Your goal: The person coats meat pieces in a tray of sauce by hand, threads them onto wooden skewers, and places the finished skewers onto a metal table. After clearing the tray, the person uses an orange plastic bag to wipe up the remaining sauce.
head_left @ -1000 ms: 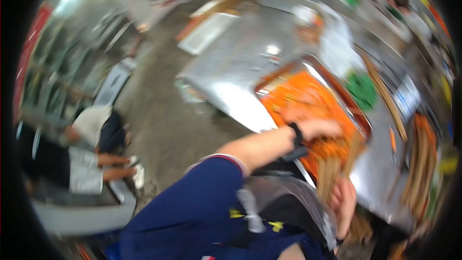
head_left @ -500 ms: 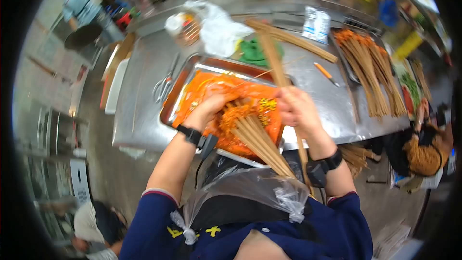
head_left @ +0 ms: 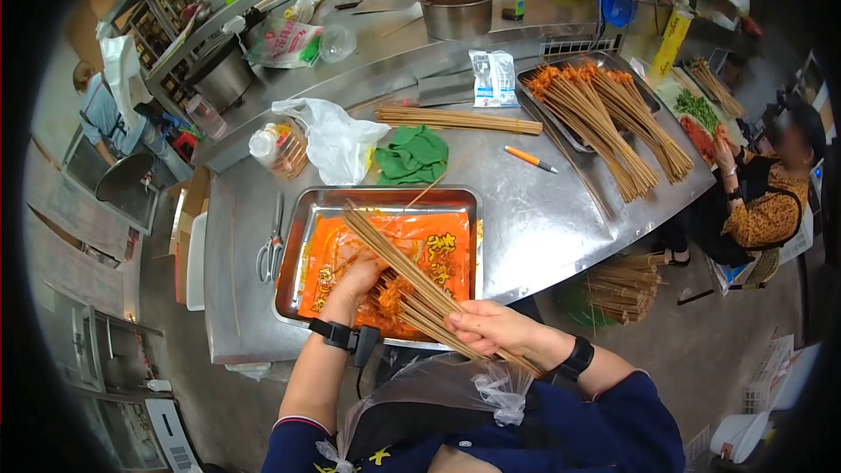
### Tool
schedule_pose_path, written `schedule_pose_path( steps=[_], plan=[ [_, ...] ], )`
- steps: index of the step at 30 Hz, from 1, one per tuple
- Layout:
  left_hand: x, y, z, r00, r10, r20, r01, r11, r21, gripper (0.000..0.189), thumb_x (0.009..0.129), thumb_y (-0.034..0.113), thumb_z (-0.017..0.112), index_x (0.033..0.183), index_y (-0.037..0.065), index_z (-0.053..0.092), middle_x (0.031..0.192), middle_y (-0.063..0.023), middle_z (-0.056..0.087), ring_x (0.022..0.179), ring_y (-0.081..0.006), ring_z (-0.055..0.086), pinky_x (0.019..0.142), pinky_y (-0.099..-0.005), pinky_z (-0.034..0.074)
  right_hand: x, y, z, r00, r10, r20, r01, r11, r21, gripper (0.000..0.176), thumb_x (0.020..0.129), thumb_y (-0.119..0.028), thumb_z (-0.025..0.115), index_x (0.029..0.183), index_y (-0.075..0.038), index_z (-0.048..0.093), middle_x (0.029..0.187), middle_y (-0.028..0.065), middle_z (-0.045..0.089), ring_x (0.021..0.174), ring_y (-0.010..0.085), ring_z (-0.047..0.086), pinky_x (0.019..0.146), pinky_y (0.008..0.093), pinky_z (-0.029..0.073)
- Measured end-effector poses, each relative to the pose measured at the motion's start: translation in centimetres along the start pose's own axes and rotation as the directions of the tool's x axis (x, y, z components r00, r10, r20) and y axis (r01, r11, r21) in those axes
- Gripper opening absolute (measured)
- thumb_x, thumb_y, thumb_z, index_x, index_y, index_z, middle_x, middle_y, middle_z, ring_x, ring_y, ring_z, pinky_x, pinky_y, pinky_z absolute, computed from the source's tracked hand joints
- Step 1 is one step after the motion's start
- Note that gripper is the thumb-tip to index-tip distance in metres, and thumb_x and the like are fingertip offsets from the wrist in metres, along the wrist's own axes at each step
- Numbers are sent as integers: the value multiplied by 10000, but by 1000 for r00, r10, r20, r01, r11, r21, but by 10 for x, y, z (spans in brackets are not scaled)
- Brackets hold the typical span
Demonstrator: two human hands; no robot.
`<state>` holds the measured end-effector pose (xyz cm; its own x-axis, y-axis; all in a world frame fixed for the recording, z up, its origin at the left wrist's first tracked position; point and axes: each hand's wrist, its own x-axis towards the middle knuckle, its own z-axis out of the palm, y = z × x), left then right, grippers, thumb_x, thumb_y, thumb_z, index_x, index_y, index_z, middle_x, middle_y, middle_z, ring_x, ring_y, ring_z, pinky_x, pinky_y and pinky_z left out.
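Note:
My left hand [head_left: 357, 282] is in the metal tray [head_left: 476, 210], at the food-coated ends of some skewers; its fingertips are partly hidden by sticks and food. My right hand [head_left: 495, 329] is closed around a bundle of bare wooden sticks [head_left: 399, 261], which slants up and left over the tray. Beneath that bundle, skewers with orange-red food [head_left: 392, 296] on their ends point toward my body. An orange printed packet [head_left: 444, 250] lies flat in the tray, smeared with red sauce.
Scissors [head_left: 271, 250] lie left of the tray. Behind it are a white bag [head_left: 328, 140], green cloth [head_left: 412, 156] and more sticks [head_left: 460, 120]. An orange pen [head_left: 529, 158] and a tray of coated skewers [head_left: 604, 114] are rightward. A person [head_left: 771, 193] sits at far right.
The view has shifted, showing more of the far counter. The bare sticks, upright before, now slant leftward low over the tray in my right hand. My left hand stays at the coated skewers.

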<state>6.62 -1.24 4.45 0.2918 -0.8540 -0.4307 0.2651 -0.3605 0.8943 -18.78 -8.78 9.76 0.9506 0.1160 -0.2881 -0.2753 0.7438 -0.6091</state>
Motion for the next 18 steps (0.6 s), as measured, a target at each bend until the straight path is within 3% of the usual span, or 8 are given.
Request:
schedule_pose_path(
  steps=[6, 8, 10, 12, 14, 15, 17, 18],
  plan=[
    [-1, -8, 13, 994, -16, 107, 12, 999, 33, 238, 863, 162, 494, 1013, 14, 605, 957, -73, 620, 848, -155, 581, 743, -269, 462, 42, -33, -1, 890, -386, -242, 317, 907, -278, 193, 912, -293, 441, 869, -107, 464, 578, -65, 391, 427, 24, 348, 361, 166, 264],
    [-1, -11, 12, 996, 43, 75, -47, 997, 57, 239, 864, 163, 498, 1021, 13, 599, 953, -71, 620, 838, -156, 583, 741, -268, 463, 28, -61, 17, 706, -659, -258, 548, 740, -391, 186, 910, -275, 448, 903, -90, 474, 561, -71, 365, 419, 28, 308, 350, 175, 242],
    [-1, -11, 7, 994, 99, 56, -103, 991, 80, 241, 865, 164, 502, 1029, 13, 593, 950, -70, 620, 828, -158, 585, 740, -266, 463, -2, -84, 10, 455, -862, -224, 545, 469, -695, 179, 914, -269, 442, 922, -91, 464, 571, -56, 389, 427, 27, 348, 367, 174, 279],
    [-10, -8, -7, 998, 30, -54, -35, 994, -100, 257, 857, 156, 518, 1065, 13, 570, 940, -64, 618, 832, -154, 580, 738, -252, 460, -32, -104, -2, 154, -982, -109, 610, 181, -772, 183, 919, -245, 428, 961, -70, 459, 576, -44, 397, 457, 22, 372, 390, 166, 291],
    [-20, -5, -22, 997, 53, -47, -60, 983, -175, 275, 849, 143, 529, 1087, 8, 553, 936, -64, 612, 844, -150, 575, 735, -239, 457, -48, -114, -9, -3, -994, -111, 645, 83, -760, 176, 926, -217, 403, 966, -52, 451, 597, -23, 421, 495, 42, 408, 445, 173, 332],
    [-22, -9, -32, 988, 84, -128, -102, 985, -140, 283, 845, 147, 534, 1089, 5, 549, 954, -67, 607, 858, -146, 569, 734, -238, 456, -45, -106, -28, -2, -994, -106, 650, 80, -755, 176, 926, -217, 403, 966, -52, 451, 597, -23, 421, 495, 42, 408, 445, 173, 332],
    [-39, -13, -35, 961, 123, -247, -141, 989, -54, 302, 837, 159, 548, 1091, -6, 545, 1016, -77, 586, 907, -140, 549, 767, -239, 441, -23, -60, -87, -33, -981, -191, 292, 173, -941, 168, 927, -196, 387, 959, -40, 438, 621, 5, 442, 523, 79, 437, 494, 209, 372],
    [-45, -8, -33, 959, 129, -251, -149, 987, -59, 302, 837, 159, 548, 1091, -6, 545, 1016, -77, 586, 907, -140, 549, 767, -239, 441, -16, -40, -107, 69, -963, -260, 201, 269, -942, 169, 923, -191, 392, 948, -28, 426, 623, 14, 443, 539, 98, 457, 510, 241, 388]
  ],
)
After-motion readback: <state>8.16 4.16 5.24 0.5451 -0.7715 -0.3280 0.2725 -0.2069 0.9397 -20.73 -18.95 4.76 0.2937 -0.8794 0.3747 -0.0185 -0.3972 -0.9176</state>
